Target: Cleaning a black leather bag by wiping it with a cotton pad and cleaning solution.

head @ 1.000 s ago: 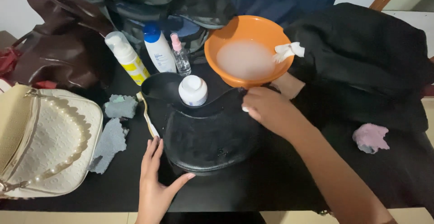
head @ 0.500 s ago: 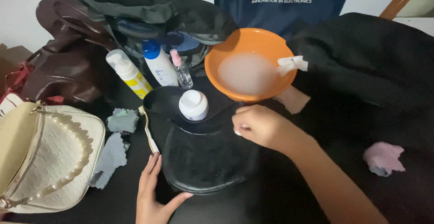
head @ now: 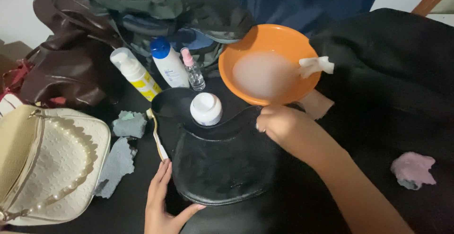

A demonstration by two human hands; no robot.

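Your left hand [head: 163, 203] lies flat, fingers spread, bracing the black bag [head: 222, 168]; your right hand [head: 281, 130] curls closed on its upper edge.

black bag [head: 222, 168]: matt grained leather | orange bowl [head: 265, 40]: smooth plastic

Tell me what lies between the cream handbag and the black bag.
In the head view, grey cloth scraps and a toothbrush lie between the cream handbag and the black bag.
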